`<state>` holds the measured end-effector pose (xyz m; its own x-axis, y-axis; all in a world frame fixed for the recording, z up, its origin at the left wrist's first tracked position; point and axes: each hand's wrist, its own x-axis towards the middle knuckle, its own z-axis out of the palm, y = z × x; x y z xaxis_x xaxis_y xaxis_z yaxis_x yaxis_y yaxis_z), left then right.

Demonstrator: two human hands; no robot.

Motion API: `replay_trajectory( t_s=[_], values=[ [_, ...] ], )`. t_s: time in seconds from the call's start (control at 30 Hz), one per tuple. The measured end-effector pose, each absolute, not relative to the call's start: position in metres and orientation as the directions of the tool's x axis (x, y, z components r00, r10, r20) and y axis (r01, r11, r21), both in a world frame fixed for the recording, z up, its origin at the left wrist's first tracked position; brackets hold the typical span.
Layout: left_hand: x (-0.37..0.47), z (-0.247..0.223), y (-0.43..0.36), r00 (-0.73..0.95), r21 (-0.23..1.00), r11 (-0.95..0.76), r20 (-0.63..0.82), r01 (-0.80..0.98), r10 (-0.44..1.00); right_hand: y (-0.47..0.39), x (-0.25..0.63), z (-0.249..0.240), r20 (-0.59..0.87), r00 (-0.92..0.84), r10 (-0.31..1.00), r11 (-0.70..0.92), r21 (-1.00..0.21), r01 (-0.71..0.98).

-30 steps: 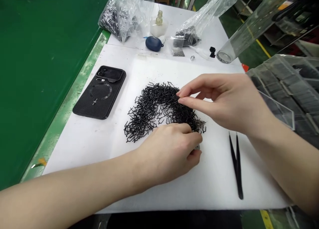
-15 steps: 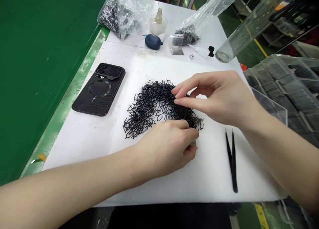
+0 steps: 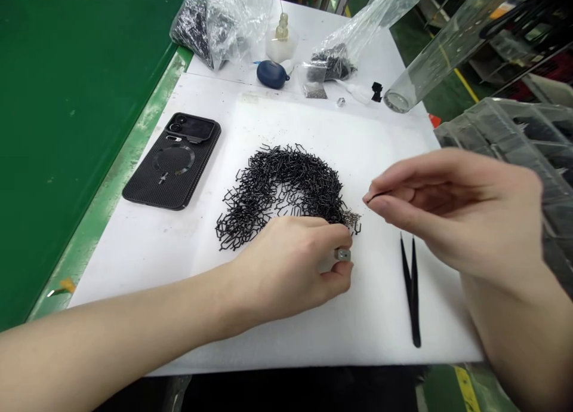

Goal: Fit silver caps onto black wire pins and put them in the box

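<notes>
A curved heap of small black fork-shaped pieces (image 3: 308,167) lies on a white pad (image 3: 358,322). In front of the heap, my left hand (image 3: 304,260) is closed around a small grey metal block (image 3: 344,255); only the block's end shows between thumb and index finger. Up and to the right, my right hand (image 3: 452,203) pinches one thin black fork-shaped piece (image 3: 377,196) between thumb and fingertips, clear of the heap. A cluster of tiny brownish bits (image 3: 352,217) sits at the heap's right edge. Below my right hand, black tweezers (image 3: 410,292) lie with their tips apart.
A black phone (image 3: 172,161) lies at the left. Along the back are plastic bags of dark parts (image 3: 197,30), a small bottle (image 3: 282,39), a blue case (image 3: 273,74) and a clear tube (image 3: 430,60). Clear plastic bins (image 3: 501,125) stand at the right.
My right hand has moved from the heap toward the right and nearer, with a thin black piece now visible in its pinch. My left hand stays about in place, and more of the grey block shows.
</notes>
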<state>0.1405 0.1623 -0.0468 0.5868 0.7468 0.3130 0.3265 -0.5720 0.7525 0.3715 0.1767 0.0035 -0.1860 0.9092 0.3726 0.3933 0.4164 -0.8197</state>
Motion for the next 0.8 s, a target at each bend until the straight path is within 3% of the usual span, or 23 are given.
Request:
replay_trajectory(
  t_s=[0.23,0.37,0.47,0.8],
  values=[
    [0.135,-0.035,0.162,0.521,0.877,-0.434,0.276,0.209,0.808,0.177,0.387,-0.007,0.415,-0.313,0.854,0.497,-0.828,0.260],
    [0.137,-0.026,0.166,0.426,0.994,-0.094,0.063,0.053,0.903,0.177,0.384,-0.009,0.470,-0.327,0.820,0.550,-0.804,0.224],
    [0.140,-0.022,0.168,0.363,0.995,0.097,-0.088,-0.007,0.928,0.173,0.381,-0.013,0.499,-0.291,0.816,0.565,-0.793,0.227],
    [0.140,-0.017,0.173,0.320,0.975,0.193,-0.149,-0.112,0.936,0.162,0.367,-0.010,0.549,-0.202,0.811,0.585,-0.774,0.243]
  ],
)
